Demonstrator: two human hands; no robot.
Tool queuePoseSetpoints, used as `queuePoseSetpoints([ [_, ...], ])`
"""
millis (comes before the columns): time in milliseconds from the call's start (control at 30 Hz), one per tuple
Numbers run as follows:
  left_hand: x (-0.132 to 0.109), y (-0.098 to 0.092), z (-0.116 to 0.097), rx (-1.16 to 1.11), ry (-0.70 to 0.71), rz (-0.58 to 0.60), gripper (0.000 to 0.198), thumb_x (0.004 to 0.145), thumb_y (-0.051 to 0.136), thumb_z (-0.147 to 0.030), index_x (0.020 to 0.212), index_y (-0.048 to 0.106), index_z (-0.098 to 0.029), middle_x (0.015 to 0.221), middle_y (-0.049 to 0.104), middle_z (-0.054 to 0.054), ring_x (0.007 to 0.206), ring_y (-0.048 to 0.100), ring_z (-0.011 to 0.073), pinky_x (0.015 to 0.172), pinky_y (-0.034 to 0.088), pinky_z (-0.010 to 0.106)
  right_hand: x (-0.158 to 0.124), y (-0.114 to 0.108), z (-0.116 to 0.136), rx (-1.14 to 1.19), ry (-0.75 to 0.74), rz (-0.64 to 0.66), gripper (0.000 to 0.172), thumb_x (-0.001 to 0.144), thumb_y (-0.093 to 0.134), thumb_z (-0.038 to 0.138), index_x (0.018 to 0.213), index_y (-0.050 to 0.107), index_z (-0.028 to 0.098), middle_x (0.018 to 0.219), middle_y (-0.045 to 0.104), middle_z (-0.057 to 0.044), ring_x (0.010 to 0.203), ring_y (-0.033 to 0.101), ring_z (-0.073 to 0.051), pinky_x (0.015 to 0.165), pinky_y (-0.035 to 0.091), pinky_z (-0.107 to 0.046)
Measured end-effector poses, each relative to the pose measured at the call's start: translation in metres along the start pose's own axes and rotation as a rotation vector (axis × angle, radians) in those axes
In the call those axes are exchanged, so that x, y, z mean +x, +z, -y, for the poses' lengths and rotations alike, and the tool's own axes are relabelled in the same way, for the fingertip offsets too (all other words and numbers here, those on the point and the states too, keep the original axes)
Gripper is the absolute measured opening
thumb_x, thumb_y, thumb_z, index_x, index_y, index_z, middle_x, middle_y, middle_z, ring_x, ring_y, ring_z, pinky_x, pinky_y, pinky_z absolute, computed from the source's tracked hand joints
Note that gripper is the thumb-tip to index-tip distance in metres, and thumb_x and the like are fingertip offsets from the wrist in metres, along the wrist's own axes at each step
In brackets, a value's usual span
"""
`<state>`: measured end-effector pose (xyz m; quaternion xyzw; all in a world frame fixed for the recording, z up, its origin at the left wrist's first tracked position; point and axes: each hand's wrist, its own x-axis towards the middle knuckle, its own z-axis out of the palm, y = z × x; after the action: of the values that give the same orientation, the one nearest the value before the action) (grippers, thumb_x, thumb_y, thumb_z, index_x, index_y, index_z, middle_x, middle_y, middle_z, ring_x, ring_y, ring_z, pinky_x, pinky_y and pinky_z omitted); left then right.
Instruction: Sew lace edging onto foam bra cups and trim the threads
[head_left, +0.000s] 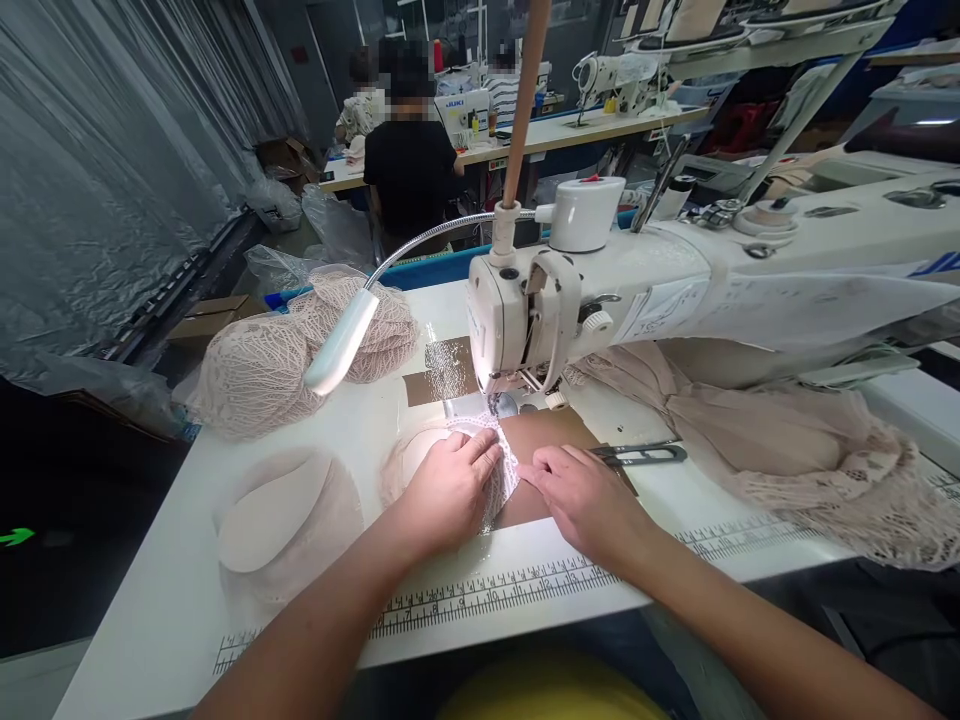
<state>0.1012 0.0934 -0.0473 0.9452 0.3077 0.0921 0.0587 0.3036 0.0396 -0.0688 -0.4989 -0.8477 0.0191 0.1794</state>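
A beige lace bra cup [420, 450] lies under the needle area of the white sewing machine [499, 320], lit by the lamp. My left hand [454, 480] rests flat over the cup with its fingers stretched toward the needle, pressing the lace. At the lace's right edge, my right hand [574, 490] has its thumb and index finger pinched together on the lace edge. Black thread snips [645, 455] lie just beyond my right hand, partly hidden by it. Brown tape [547, 440] covers the table beneath the work.
At left sit a sheer fabric piece with a cup pad [270, 510] and a pile of lace cups [259, 375]. The lamp [345, 340] hangs low there. Beige lace fabric [787, 430] spreads at right. A ruler strip [480, 595] follows the front edge. A person in black [409, 170] sits beyond.
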Motion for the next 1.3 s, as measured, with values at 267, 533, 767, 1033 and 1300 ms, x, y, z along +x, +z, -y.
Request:
queuePoseSetpoints([
  [267, 0.005, -0.002, 0.013, -0.005, 0.021, 0.011, 0.056, 0.070, 0.046, -0.009, 0.125, 0.053, -0.010, 0.135, 0.048, 0.012, 0.091, 0.051, 0.0251, 0.079, 0.048, 0.041, 0.011, -0.007, 0.001, -0.057, 0.016, 0.084, 0.031, 0.081, 0.041, 0.002, 0.097, 0.064, 0.016, 0.075, 0.052, -0.004, 0.067, 0.039, -0.016, 0.060, 0.028, -0.028],
  [533, 0.009, -0.006, 0.020, 0.016, 0.060, 0.040, 0.056, 0.071, 0.047, -0.010, 0.126, 0.051, -0.011, 0.137, 0.047, 0.010, 0.095, 0.050, 0.0251, 0.082, 0.046, 0.040, 0.020, -0.014, 0.001, -0.050, 0.039, 0.184, 0.029, 0.083, 0.042, 0.004, 0.098, 0.064, 0.016, 0.078, 0.053, -0.005, 0.070, 0.044, -0.016, 0.061, 0.031, -0.028],
  [767, 0.011, -0.007, 0.024, 0.038, 0.078, 0.075, 0.058, 0.071, 0.047, -0.010, 0.129, 0.049, -0.010, 0.137, 0.046, 0.010, 0.096, 0.050, 0.0247, 0.083, 0.046, 0.038, 0.023, -0.016, 0.000, -0.030, 0.048, 0.207, 0.028, 0.085, 0.040, 0.006, 0.096, 0.064, 0.017, 0.076, 0.054, -0.004, 0.068, 0.044, -0.015, 0.060, 0.030, -0.027],
  [1033, 0.021, -0.008, 0.038, 0.086, 0.079, 0.084, 0.060, 0.072, 0.047, -0.009, 0.131, 0.047, -0.008, 0.139, 0.045, 0.012, 0.095, 0.050, 0.0245, 0.082, 0.045, 0.038, 0.044, -0.024, -0.003, -0.052, 0.053, 0.284, 0.025, 0.084, 0.043, 0.010, 0.092, 0.065, 0.018, 0.077, 0.056, -0.005, 0.072, 0.047, -0.017, 0.059, 0.028, -0.029],
  [1300, 0.032, -0.007, 0.058, 0.134, 0.122, 0.067, 0.053, 0.078, 0.047, -0.012, 0.131, 0.047, -0.009, 0.135, 0.048, 0.015, 0.093, 0.051, 0.0252, 0.080, 0.045, 0.041, 0.054, -0.012, -0.012, -0.064, 0.022, 0.183, 0.028, 0.085, 0.041, 0.008, 0.096, 0.065, 0.018, 0.078, 0.056, -0.004, 0.066, 0.046, -0.014, 0.060, 0.028, -0.028],
])
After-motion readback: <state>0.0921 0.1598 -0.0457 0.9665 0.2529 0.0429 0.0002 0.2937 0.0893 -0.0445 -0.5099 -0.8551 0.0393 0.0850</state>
